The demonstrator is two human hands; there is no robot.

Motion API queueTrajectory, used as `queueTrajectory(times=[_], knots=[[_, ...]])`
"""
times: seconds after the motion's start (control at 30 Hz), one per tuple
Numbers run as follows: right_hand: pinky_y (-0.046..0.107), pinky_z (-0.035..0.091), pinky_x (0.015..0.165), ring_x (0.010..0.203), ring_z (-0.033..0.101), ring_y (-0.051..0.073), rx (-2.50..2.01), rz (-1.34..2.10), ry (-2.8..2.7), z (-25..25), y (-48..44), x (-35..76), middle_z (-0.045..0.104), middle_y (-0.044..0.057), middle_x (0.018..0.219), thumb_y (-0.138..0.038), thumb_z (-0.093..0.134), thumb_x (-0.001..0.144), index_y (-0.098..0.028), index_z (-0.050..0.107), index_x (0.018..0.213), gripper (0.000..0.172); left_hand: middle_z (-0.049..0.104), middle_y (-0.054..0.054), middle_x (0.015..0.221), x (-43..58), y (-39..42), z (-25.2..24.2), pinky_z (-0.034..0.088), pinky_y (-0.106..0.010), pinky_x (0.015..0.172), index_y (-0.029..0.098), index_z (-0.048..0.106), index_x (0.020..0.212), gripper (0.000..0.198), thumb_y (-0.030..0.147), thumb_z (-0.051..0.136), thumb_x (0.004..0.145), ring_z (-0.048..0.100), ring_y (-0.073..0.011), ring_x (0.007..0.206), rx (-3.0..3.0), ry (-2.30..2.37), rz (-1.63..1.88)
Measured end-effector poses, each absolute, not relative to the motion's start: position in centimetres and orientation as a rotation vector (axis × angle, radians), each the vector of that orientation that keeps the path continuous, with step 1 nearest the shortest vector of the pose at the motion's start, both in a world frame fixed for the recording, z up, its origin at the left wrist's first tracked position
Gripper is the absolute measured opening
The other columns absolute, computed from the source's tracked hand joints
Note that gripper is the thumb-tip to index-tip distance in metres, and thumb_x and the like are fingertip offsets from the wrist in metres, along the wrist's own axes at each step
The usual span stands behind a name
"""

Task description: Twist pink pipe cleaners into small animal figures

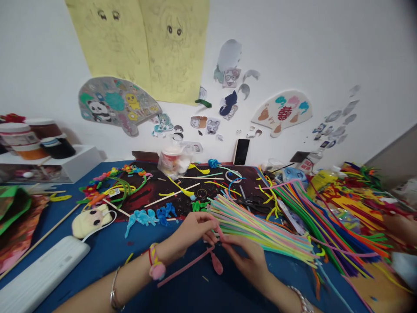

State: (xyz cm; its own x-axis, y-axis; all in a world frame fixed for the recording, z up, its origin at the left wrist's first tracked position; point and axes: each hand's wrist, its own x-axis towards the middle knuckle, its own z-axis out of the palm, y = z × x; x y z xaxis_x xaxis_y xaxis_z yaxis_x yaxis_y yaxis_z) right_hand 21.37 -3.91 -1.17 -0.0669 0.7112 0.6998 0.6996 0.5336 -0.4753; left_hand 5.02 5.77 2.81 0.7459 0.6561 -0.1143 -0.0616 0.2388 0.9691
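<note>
Bare forearms (135,274) come nearest the camera, cut off by the bottom edge, where a beaded bracelet (300,298) is partly lost. They lead to the grip: the left hand (198,230) pinches a pink fuzzy stem (185,267) between thumb and fingers, and the right hand (249,256) pinches it just beside, fingertips close together. Those fingers cover the pinched part, so how it is bent cannot be told. One straight length slants out of the grip, leftward and toward the camera; a pink teardrop-shaped piece (216,264) sits just below the grip, its join hard to make out.

Beyond the grip and leftward stands a tub (172,157) inside a crumpled clear bag, contents hidden. Far left of the grip, a white shelf (85,161) bears lidded jars (19,138), one showing orange, another black. Just beyond the grip and rightward spreads a bundle of pastel stems (260,230). At the far right, a blurred shape (402,228) is too unclear to name.
</note>
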Motion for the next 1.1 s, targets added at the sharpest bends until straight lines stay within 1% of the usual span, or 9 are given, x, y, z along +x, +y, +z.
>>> queueTrajectory(times=[0.07, 0.17, 0.23, 0.33, 0.5, 0.7, 0.87, 0.93, 1.1], knots=[[0.022, 0.053, 0.071, 0.077, 0.067, 0.015, -1.19, 0.036, -1.779, -1.1, -3.9, 21.6, 0.071, 0.003, 0.084, -0.012, 0.06, 0.08, -0.019, 0.062, 0.095, 0.017, 0.068, -0.007, 0.074, 4.5, 6.5, 3.0, 0.051, -0.023, 0.057, 0.012, 0.063, 0.078, 0.017, 0.028, 0.061, 0.075, 0.062, -0.0121, 0.057, 1.301, 0.556, 0.448], [0.021, 0.053, 0.072, 0.078, 0.067, 0.014, -1.2, 0.086, -1.761, -1.1, -3.7, 21.8, 0.071, 0.003, 0.087, -0.012, 0.057, 0.082, -0.02, 0.062, 0.096, 0.017, 0.065, -0.003, 0.062, 4.0, 7.4, 3.1, 0.05, -0.022, 0.052, 0.011, 0.065, 0.079, 0.017, 0.027, 0.064, 0.072, 0.061, -0.0123, 0.051, 1.398, 0.551, 0.33], [0.02, 0.053, 0.071, 0.077, 0.067, 0.013, -1.199, 0.103, -1.757, -1.1, -3.6, 21.9, 0.071, 0.003, 0.086, -0.013, 0.057, 0.082, -0.02, 0.062, 0.096, 0.017, 0.064, -0.003, 0.06, 4.0, 7.7, 3.0, 0.05, -0.021, 0.05, 0.011, 0.067, 0.078, 0.019, 0.028, 0.065, 0.071, 0.061, -0.0122, 0.05, 1.433, 0.529, 0.289], [0.019, 0.052, 0.069, 0.074, 0.067, 0.013, -1.19, 0.093, -1.772, -1.2, -3.5, 22.0, 0.071, 0.002, 0.084, -0.013, 0.06, 0.08, -0.021, 0.062, 0.095, 0.017, 0.066, -0.004, 0.063, 4.2, 7.5, 3.0, 0.051, -0.022, 0.052, 0.01, 0.066, 0.08, 0.022, 0.03, 0.067, 0.07, 0.062, -0.0119, 0.051, 1.397, 0.549, 0.34], [0.02, 0.052, 0.072, 0.077, 0.068, 0.013, -1.13, 0.072, -1.858, -1.2, -3.8, 21.8, 0.071, 0.002, 0.085, -0.011, 0.062, 0.078, -0.02, 0.063, 0.094, 0.019, 0.069, -0.009, 0.075, 4.4, 7.0, 3.2, 0.052, -0.023, 0.06, 0.01, 0.061, 0.079, 0.02, 0.028, 0.066, 0.072, 0.063, -0.0111, 0.057, 1.211, 0.593, 0.367], [0.02, 0.052, 0.075, 0.081, 0.067, 0.013, -1.114, 0.088, -1.842, -0.4, -3.7, 21.9, 0.071, 0.002, 0.09, -0.01, 0.057, 0.081, -0.022, 0.062, 0.102, 0.024, 0.067, -0.006, 0.071, 3.7, 7.5, 4.1, 0.051, -0.022, 0.055, 0.01, 0.066, 0.082, 0.022, 0.028, 0.069, 0.069, 0.062, -0.0114, 0.055, 1.329, 0.542, 0.167], [0.019, 0.052, 0.073, 0.08, 0.068, 0.013, -1.053, 0.115, -1.899, -0.5, -3.6, 22.0, 0.072, 0.002, 0.088, -0.012, 0.057, 0.081, -0.021, 0.063, 0.099, 0.021, 0.068, -0.006, 0.072, 3.9, 7.4, 3.6, 0.051, -0.022, 0.058, 0.011, 0.063, 0.082, 0.026, 0.03, 0.071, 0.067, 0.062, -0.0108, 0.055, 1.205, 0.604, 0.277], [0.019, 0.052, 0.074, 0.082, 0.067, 0.013, -1.027, 0.154, -1.935, -0.6, -3.7, 22.1, 0.071, 0.002, 0.091, -0.011, 0.056, 0.082, -0.022, 0.062, 0.102, 0.023, 0.068, -0.006, 0.073, 4.1, 7.3, 3.1, 0.051, -0.021, 0.06, 0.012, 0.063, 0.082, 0.027, 0.032, 0.071, 0.067, 0.062, -0.01, 0.057, 1.134, 0.597, 0.299], [0.024, 0.052, 0.079, 0.09, 0.065, 0.014, -1.002, 0.181, -1.938, -0.5, -3.6, 22.4, 0.07, 0.004, 0.096, -0.01, 0.051, 0.085, -0.023, 0.06, 0.105, 0.025, 0.066, -0.004, 0.074, 3.8, 7.5, 2.9, 0.051, -0.02, 0.059, 0.013, 0.064, 0.081, 0.024, 0.036, 0.067, 0.072, 0.062, -0.0103, 0.058, 1.126, 0.52, 0.199]])
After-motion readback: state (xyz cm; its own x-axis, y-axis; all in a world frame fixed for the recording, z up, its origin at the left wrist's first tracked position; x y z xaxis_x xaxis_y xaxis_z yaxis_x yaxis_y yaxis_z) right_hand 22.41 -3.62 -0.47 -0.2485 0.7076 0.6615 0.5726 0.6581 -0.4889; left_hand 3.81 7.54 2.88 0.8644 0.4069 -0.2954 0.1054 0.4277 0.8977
